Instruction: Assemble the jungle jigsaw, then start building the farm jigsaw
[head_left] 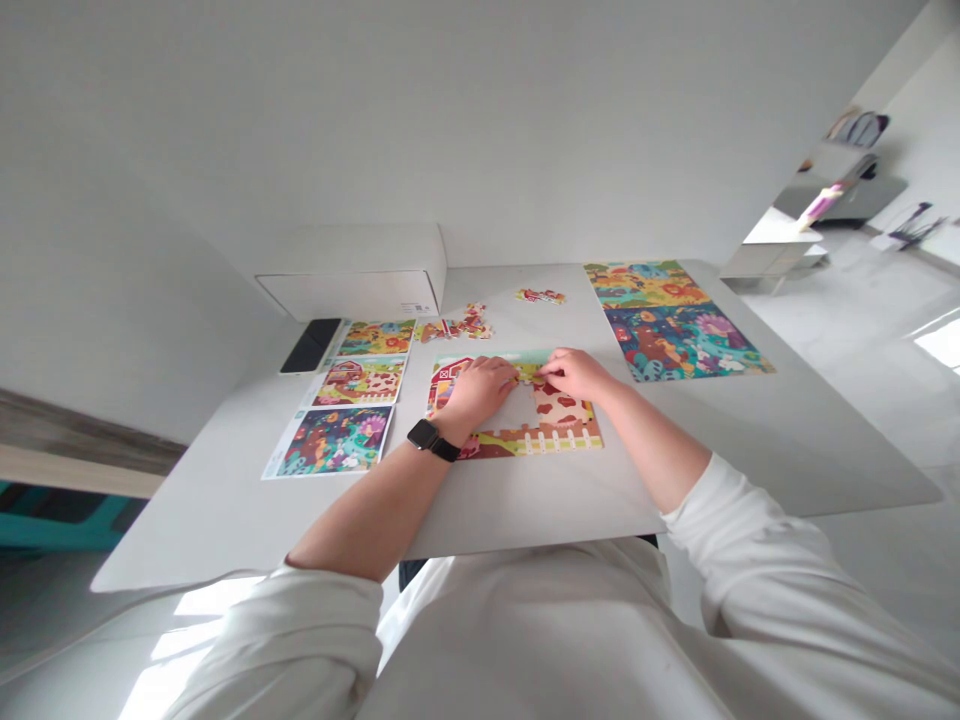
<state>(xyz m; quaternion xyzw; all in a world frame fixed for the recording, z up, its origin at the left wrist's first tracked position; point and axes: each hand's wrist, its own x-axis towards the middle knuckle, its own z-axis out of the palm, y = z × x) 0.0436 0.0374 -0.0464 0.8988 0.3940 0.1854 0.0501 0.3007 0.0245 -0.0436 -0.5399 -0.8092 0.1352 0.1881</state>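
A jigsaw puzzle (568,440) with a farm picture lies partly assembled on the table in front of me. It shows a red barn, a brown-spotted cow and a white fence, with a gap in its middle baring the table. My left hand (480,388), a black watch on its wrist, rests palm down over the puzzle's left part with the fingers stretched toward its upper middle. From the other side, my right hand (576,373) has its fingertips pinched at a small yellowish puzzle piece (529,374) near the upper edge. Both hands' fingertips are close together there.
Loose puzzle pieces (469,325) lie in a cluster beyond the puzzle, a smaller group (540,296) further right. At left are a picture sheet (352,400) and a black phone (310,345); a white box (349,280) stands behind. Two finished-looking puzzles (675,325) lie at right.
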